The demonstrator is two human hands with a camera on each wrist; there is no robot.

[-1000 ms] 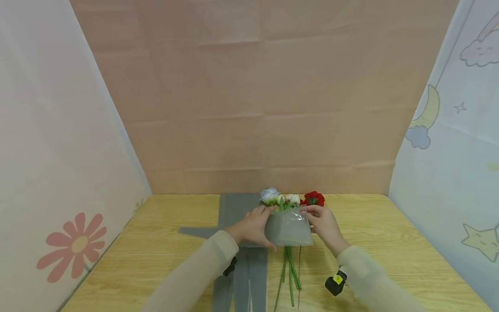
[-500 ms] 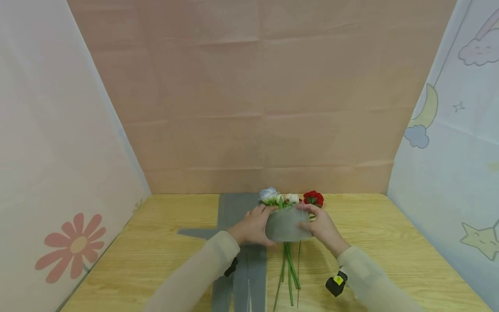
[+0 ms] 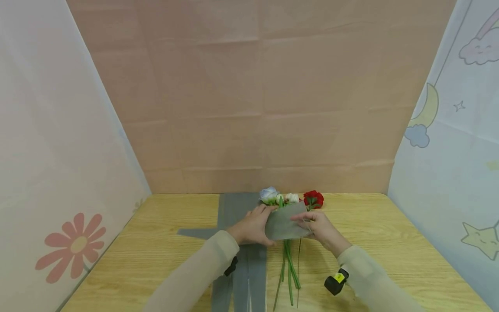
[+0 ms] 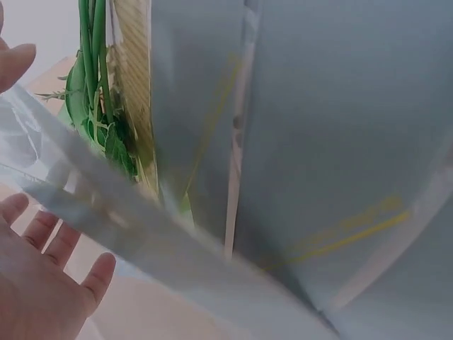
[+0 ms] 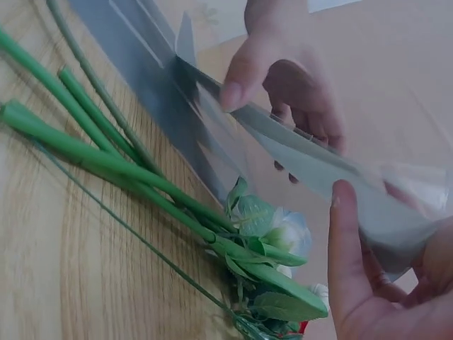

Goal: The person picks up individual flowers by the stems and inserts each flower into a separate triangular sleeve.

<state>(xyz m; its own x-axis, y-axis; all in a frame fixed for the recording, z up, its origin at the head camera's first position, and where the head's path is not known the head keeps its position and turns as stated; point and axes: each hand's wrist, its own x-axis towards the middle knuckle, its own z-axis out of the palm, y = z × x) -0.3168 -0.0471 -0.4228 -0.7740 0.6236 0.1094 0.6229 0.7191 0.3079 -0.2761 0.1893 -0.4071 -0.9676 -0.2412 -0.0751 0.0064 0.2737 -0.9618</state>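
Note:
My left hand holds the left side of a bent, translucent grey wrapping sheet, thumb at the near edge and fingers at the far edge. At its right side, my right hand has the sheet between thumb and fingers, the thumb raised along its face. Beneath the sheet lie artificial flowers: a pale blue bloom, white blooms and a red bloom. Their green stems cross and point toward me. In the left wrist view, the left fingers are spread by the sheet's edge.
Larger grey wrapping sheets lie flat left of the flowers, reaching toward the near edge. A grey strip sticks out leftward from them on the wooden table. A brown cloth hangs behind, with pale patterned cloths at both sides.
The right hand has shifted its fingers from the sheet's upper right corner to over its front, curving it. The sheet's near edge has risen slightly; the left hand stays nearly still.

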